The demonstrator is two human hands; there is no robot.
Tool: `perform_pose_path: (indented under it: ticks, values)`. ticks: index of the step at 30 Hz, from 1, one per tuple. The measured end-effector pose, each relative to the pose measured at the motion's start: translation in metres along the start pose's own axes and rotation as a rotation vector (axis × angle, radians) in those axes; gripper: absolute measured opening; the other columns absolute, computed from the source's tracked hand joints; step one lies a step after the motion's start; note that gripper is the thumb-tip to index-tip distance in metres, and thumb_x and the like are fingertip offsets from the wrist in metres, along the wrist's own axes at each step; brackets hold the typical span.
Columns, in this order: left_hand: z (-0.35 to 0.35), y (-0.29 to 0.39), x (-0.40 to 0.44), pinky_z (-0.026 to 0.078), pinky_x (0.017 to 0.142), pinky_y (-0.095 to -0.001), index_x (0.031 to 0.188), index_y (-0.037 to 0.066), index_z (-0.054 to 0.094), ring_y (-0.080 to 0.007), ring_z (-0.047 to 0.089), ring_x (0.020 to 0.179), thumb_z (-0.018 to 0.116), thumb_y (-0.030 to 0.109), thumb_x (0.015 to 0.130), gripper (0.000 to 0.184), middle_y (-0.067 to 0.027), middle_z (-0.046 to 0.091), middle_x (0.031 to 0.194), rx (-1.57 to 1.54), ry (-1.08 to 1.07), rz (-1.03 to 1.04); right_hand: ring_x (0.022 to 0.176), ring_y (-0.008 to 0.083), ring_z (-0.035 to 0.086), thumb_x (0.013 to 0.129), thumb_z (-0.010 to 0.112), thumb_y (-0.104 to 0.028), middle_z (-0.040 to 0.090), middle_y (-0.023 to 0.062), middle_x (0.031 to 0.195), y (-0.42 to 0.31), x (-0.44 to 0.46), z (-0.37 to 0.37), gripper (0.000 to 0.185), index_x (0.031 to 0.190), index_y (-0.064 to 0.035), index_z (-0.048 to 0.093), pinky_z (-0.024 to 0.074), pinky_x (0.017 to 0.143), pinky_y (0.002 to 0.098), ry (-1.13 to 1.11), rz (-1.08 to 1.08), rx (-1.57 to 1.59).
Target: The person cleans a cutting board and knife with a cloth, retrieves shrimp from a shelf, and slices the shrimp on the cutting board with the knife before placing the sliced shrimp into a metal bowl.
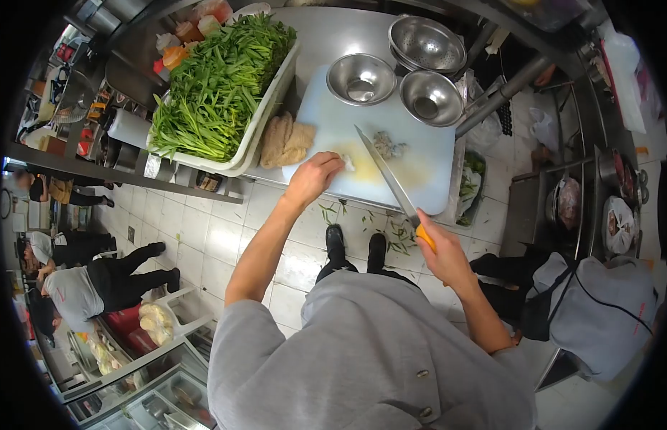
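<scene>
My right hand (446, 252) grips a kitchen knife (391, 176) by its yellow handle. Its long blade slants over the white cutting board (320, 107), tip pointing away from me. At the board's near left, the fingers of my left hand (314, 179) are pressed together at a small whitish piece of food (348, 163), too small to name surely. Beyond the blade lies a little heap of greyish, wet-looking pieces (388, 145), perhaps raw shrimp. Yellowish stains mark the board around them. A folded tan cloth (286, 141) sits just beyond my left hand.
A white tub (258, 136) heaped with leafy greens (222, 86) stands at left. Metal bowls (361, 79) and a colander (427, 43) sit at the back. A bin with greens (470, 186) is beside the board's right edge. Co-workers (599, 308) stand right and left.
</scene>
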State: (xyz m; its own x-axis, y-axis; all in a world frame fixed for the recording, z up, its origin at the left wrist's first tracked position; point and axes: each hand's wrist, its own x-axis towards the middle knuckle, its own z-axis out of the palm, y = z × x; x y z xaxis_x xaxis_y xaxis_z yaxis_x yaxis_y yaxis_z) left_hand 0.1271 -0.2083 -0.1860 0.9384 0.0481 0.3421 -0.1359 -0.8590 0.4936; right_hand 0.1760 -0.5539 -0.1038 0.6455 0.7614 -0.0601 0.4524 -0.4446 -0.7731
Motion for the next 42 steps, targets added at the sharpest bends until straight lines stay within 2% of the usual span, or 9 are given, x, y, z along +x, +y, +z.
perform_pose_path:
  ticks: [9, 12, 16, 24, 30, 34, 37, 40, 42]
  values:
    - [0.002, 0.003, 0.012, 0.055, 0.084, -0.0369, 0.098, 0.005, 0.073, -0.0272, 0.064, 0.100, 0.068, 0.009, 0.084, 0.015, -0.0073, 0.069, 0.108, 0.036, -0.026, 0.061, 0.073, 0.0442, 0.061, 0.095, 0.057, -0.010, 0.058, 0.0231, 0.090, -0.012, 0.006, 0.022, 0.064, 0.154, -0.0144, 0.032, 0.0509, 0.068, 0.0509, -0.089, 0.006, -0.203]
    - [0.001, 0.001, 0.015, 0.055, 0.083, -0.0370, 0.097, 0.006, 0.072, -0.0272, 0.064, 0.098, 0.067, 0.009, 0.084, 0.015, -0.0065, 0.069, 0.106, 0.039, -0.074, 0.087, 0.077, 0.0412, 0.060, 0.094, 0.059, -0.006, 0.058, 0.0197, 0.090, -0.033, 0.005, 0.017, 0.062, 0.152, -0.0110, 0.036, 0.0487, 0.069, 0.0483, -0.116, 0.073, -0.280]
    - [-0.001, -0.002, 0.018, 0.055, 0.084, -0.0366, 0.098, 0.007, 0.071, -0.0257, 0.062, 0.101, 0.061, 0.010, 0.087, 0.015, -0.0043, 0.067, 0.105, 0.067, -0.132, 0.099, 0.073, 0.0426, 0.061, 0.095, 0.058, -0.009, 0.058, 0.0205, 0.089, -0.039, -0.004, 0.011, 0.061, 0.152, -0.0127, 0.036, 0.0496, 0.067, 0.0503, -0.133, 0.052, -0.308]
    - [0.000, -0.002, 0.016, 0.055, 0.085, -0.0365, 0.100, 0.007, 0.072, -0.0263, 0.063, 0.100, 0.063, 0.008, 0.085, 0.018, -0.0048, 0.068, 0.106, 0.030, -0.105, 0.083, 0.069, 0.0431, 0.063, 0.095, 0.055, -0.011, 0.059, 0.0221, 0.090, -0.050, -0.005, 0.007, 0.061, 0.152, -0.0124, 0.035, 0.0516, 0.064, 0.0517, -0.200, 0.105, -0.365]
    - [0.003, -0.003, 0.012, 0.055, 0.086, -0.0365, 0.100, 0.006, 0.072, -0.0267, 0.064, 0.100, 0.065, 0.007, 0.083, 0.018, -0.0061, 0.069, 0.106, 0.008, -0.086, 0.067, 0.073, 0.0411, 0.061, 0.095, 0.057, -0.009, 0.059, 0.0206, 0.085, -0.014, 0.026, 0.063, 0.059, 0.151, -0.0111, 0.037, 0.0505, 0.070, 0.0500, -0.077, 0.057, -0.333]
    - [0.004, -0.006, 0.009, 0.054, 0.087, -0.0354, 0.098, 0.006, 0.072, -0.0261, 0.063, 0.103, 0.064, 0.007, 0.083, 0.016, -0.0049, 0.068, 0.107, 0.006, -0.072, 0.091, 0.078, 0.0450, 0.062, 0.092, 0.060, -0.009, 0.063, 0.0235, 0.091, 0.000, 0.044, 0.049, 0.062, 0.151, -0.0147, 0.039, 0.0505, 0.076, 0.0495, -0.039, -0.015, -0.017]
    - [0.007, -0.001, 0.006, 0.056, 0.082, -0.0356, 0.095, 0.003, 0.071, -0.0267, 0.066, 0.094, 0.071, 0.003, 0.082, 0.014, -0.0082, 0.070, 0.102, -0.098, 0.055, -0.001, 0.077, 0.0413, 0.061, 0.092, 0.064, -0.013, 0.063, 0.0189, 0.089, -0.006, 0.039, 0.022, 0.060, 0.149, -0.0204, 0.044, 0.0494, 0.074, 0.0457, -0.040, 0.043, 0.216]
    - [-0.001, 0.002, 0.002, 0.056, 0.075, -0.0352, 0.093, 0.003, 0.071, -0.0240, 0.067, 0.087, 0.073, 0.003, 0.083, 0.010, -0.0080, 0.070, 0.096, -0.336, 0.167, -0.195, 0.076, 0.0369, 0.061, 0.091, 0.063, -0.011, 0.060, 0.0154, 0.088, -0.003, 0.026, 0.015, 0.060, 0.147, -0.0224, 0.047, 0.0503, 0.072, 0.0441, -0.020, -0.053, -0.044]
    - [-0.014, 0.012, 0.008, 0.055, 0.071, -0.0342, 0.093, 0.003, 0.071, -0.0239, 0.067, 0.084, 0.074, 0.002, 0.082, 0.011, -0.0085, 0.069, 0.094, -0.285, 0.283, -0.242, 0.076, 0.0336, 0.062, 0.090, 0.063, -0.011, 0.058, 0.0129, 0.089, -0.011, 0.015, 0.013, 0.059, 0.146, -0.0248, 0.049, 0.0510, 0.070, 0.0434, -0.040, 0.011, -0.137]
